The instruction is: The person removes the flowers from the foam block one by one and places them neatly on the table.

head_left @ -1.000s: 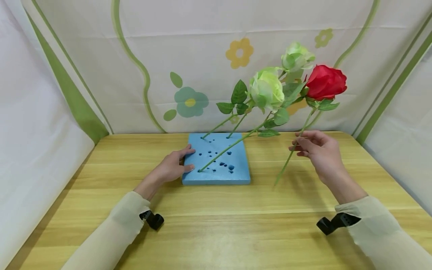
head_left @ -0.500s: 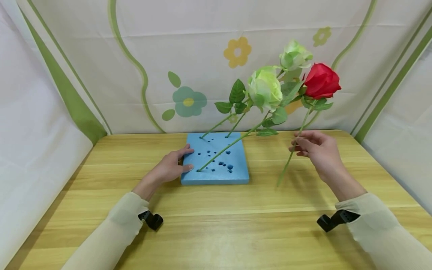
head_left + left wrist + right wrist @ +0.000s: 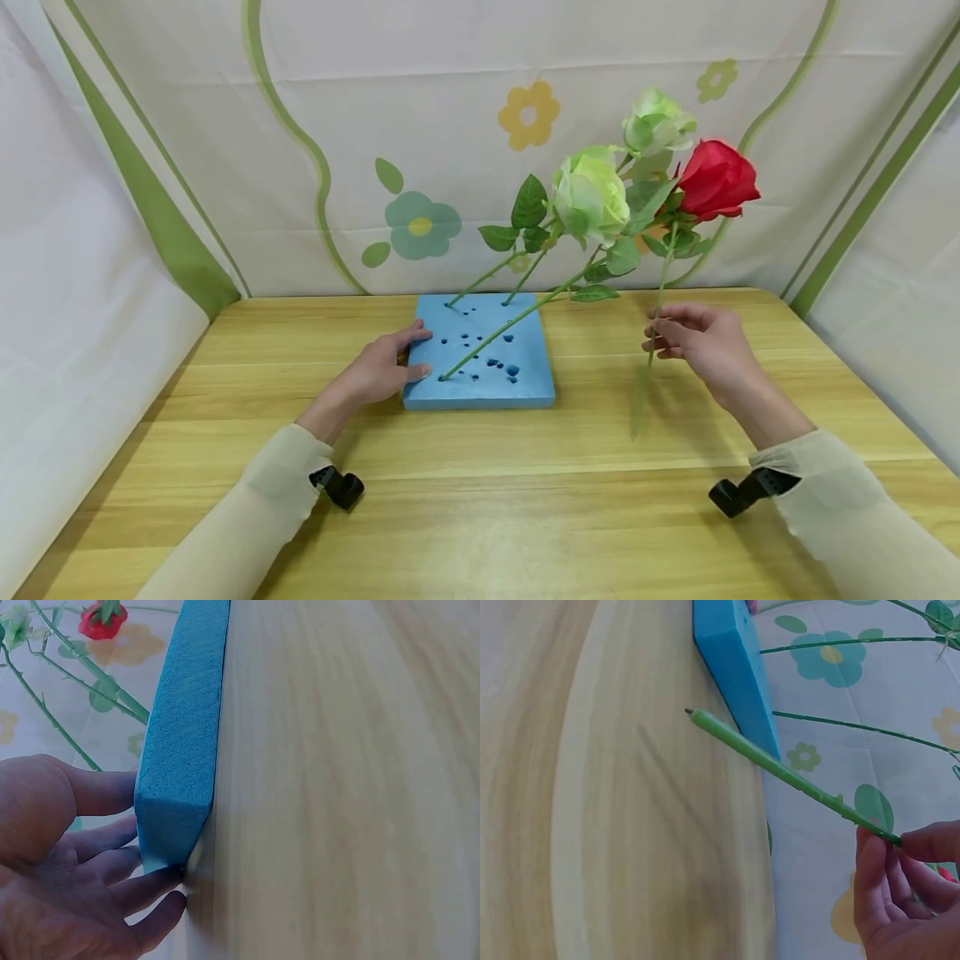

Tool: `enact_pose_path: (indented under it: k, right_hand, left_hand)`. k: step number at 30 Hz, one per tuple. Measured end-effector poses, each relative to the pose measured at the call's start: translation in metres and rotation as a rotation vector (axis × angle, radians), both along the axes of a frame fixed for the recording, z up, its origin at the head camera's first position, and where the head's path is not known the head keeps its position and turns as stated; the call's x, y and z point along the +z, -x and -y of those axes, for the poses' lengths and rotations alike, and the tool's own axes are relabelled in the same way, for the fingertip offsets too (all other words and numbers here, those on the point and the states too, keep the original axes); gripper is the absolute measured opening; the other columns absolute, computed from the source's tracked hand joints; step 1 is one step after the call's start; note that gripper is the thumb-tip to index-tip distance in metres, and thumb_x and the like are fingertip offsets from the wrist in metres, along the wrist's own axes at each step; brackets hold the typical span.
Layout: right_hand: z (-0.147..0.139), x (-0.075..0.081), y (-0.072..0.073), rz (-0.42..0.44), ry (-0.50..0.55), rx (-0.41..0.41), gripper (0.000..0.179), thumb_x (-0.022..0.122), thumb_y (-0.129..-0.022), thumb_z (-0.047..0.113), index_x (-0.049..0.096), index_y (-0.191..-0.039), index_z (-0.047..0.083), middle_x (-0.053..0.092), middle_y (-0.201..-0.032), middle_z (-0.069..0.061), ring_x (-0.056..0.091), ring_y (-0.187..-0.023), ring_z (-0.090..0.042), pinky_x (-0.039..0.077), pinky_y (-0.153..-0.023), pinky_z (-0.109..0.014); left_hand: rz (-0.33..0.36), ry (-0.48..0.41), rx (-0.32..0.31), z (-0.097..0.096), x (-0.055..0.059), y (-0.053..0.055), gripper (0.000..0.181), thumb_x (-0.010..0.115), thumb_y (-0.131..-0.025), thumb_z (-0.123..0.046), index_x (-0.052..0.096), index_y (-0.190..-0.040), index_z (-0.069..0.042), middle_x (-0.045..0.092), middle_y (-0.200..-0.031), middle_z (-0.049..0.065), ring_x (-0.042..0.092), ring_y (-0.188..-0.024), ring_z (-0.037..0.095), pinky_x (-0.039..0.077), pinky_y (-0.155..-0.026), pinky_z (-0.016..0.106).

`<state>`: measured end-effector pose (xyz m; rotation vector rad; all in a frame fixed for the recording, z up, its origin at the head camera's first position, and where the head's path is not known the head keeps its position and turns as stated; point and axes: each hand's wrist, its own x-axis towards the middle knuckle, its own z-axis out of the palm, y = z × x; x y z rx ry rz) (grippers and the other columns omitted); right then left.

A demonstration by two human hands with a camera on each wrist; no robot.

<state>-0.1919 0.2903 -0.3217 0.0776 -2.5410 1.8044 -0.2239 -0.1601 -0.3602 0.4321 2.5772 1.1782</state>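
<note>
My left hand (image 3: 380, 367) rests at the left edge of a blue foam block (image 3: 532, 367) pitted with holes. Its thumb and index finger touch the top, the other fingers lie along the side, as the left wrist view shows. Several feet of stem are not hidden: three green stems lean right out of the block, rising toward two pale green roses, one in front (image 3: 591, 196) and one behind (image 3: 658, 125). My right hand (image 3: 708, 337) pinches the stem (image 3: 780, 769) of a red rose (image 3: 717, 179) between thumb and fingertips. That stem's lower end hangs free, right of the block.
The wooden table (image 3: 480, 517) runs up to a white cloth backdrop (image 3: 442, 108) printed with flowers and vines. White cloth also stands along the left and right sides. Leaves (image 3: 596, 293) and blooms overlap between the block and the red rose.
The red rose's stem has swung more upright in my right hand, its lower end moving right and toward me. The left hand and the foam block stay in place.
</note>
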Motion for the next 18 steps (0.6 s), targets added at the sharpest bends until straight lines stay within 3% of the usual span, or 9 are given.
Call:
enact_pose_path:
  k: [5,11,18]
  right_hand:
    - [-0.002,-0.006,0.001,0.054,-0.065,0.042,0.042,0.054,-0.112,0.017,0.055,-0.141,-0.013,0.074,-0.097,0.016,0.077,-0.089,-0.006,0.066,-0.079,-0.029]
    - [-0.004,-0.013,0.005,0.121,-0.114,0.055,0.042,0.055,-0.111,0.014,0.054,-0.14,-0.016,0.074,-0.095,0.014,0.078,-0.088,-0.007,0.066,-0.08,-0.031]
    - [-0.007,-0.017,0.008,0.188,-0.168,0.061,0.041,0.052,-0.111,0.012,0.055,-0.14,-0.016,0.077,-0.102,-0.002,0.076,-0.089,-0.007,0.065,-0.079,-0.028]
  left_hand:
    - [0.006,-0.005,0.001,-0.001,-0.001,0.001,0.062,0.064,-0.107,-0.013,0.039,-0.163,-0.005,0.015,-0.18,0.01,0.015,-0.166,0.036,0.021,-0.133,0.055]
    - [0.002,-0.001,0.0,-0.002,-0.001,0.002,0.061,0.063,-0.107,-0.013,0.04,-0.163,-0.004,0.015,-0.179,0.012,0.017,-0.166,0.038,0.023,-0.133,0.056]
    - [0.002,-0.002,0.004,-0.001,-0.001,0.001,0.061,0.063,-0.107,-0.014,0.04,-0.163,-0.004,0.015,-0.18,0.011,0.016,-0.166,0.038,0.021,-0.133,0.057]
